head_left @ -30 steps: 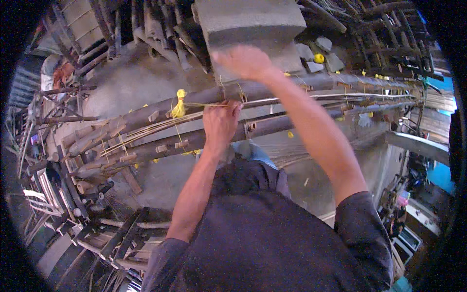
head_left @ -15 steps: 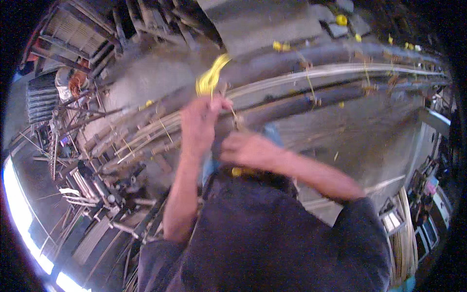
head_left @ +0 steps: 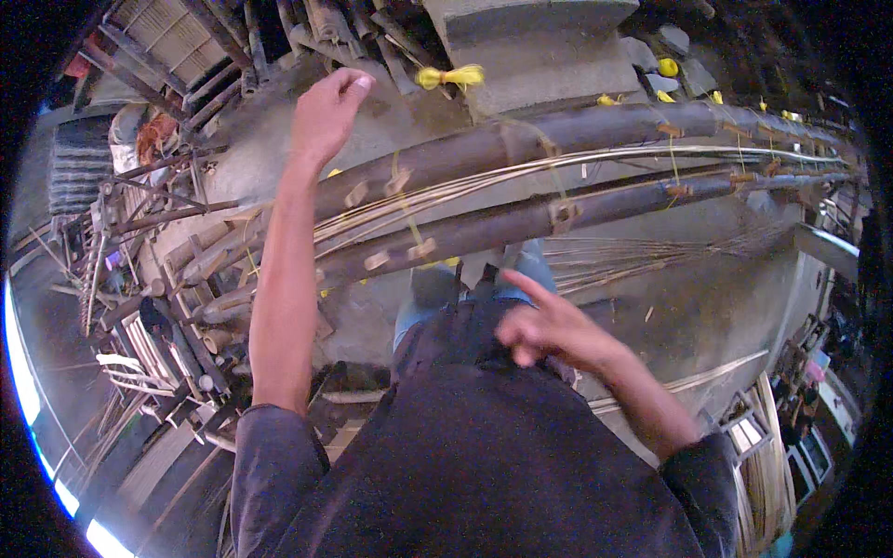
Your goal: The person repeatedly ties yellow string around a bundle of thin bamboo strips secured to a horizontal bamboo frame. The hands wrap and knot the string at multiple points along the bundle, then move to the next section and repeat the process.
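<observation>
My left hand [head_left: 330, 116] is raised beyond the far dark pole [head_left: 456, 153], its fingers curled and the thumb pressed on top. Whatever it may hold is hidden. To its right, apart from the hand, is a bundle of yellow string [head_left: 450, 76] tied at its middle; I cannot tell whether it hangs in the air. My right hand [head_left: 553, 330] is in front of my body, index finger stretched out and the other fingers loosely bent, with nothing visible in it. Between the far pole and the near dark pole [head_left: 493, 231] run long thin strips [head_left: 437, 197].
Yellow string ties and small wooden blocks [head_left: 563, 214] sit along both poles. Thin strips [head_left: 642, 256] lie on the floor beyond my right hand. Pole racks and cut lengths [head_left: 158, 363] stand at left. A yellow roll [head_left: 668, 67] rests on grey blocks at the back.
My left hand has moved far and left, away from the yellow string bundle, which is now farther off to the right. My right hand has drawn back right from the near pole, its index finger extended.
</observation>
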### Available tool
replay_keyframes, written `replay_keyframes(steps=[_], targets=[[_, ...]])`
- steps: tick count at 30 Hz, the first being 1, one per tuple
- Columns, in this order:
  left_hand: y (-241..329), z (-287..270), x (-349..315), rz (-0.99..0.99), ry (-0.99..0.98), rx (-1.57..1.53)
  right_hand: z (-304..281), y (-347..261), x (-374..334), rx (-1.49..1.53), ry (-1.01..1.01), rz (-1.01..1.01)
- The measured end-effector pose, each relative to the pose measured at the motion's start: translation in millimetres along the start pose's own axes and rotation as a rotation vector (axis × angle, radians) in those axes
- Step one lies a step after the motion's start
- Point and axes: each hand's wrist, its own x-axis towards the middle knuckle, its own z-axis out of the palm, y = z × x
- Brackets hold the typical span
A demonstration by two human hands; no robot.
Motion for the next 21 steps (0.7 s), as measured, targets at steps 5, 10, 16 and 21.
replay_keyframes(steps=[5,10,16,21], targets=[[0,-23,-80,0.118,-0.078,-0.162,62,119,162,-0.195,0.337,0.003],[-25,12,-151,0.269,0.055,-0.081,134,-79,30,-1.239,0.323,-0.573],[-38,53,-141,0.256,0.295,-0.203,147,-131,137,-1.145,0.06,-0.732],[-34,54,-148,0.045,0.024,-0.054,147,-161,206,-1.509,0.475,-0.089]])
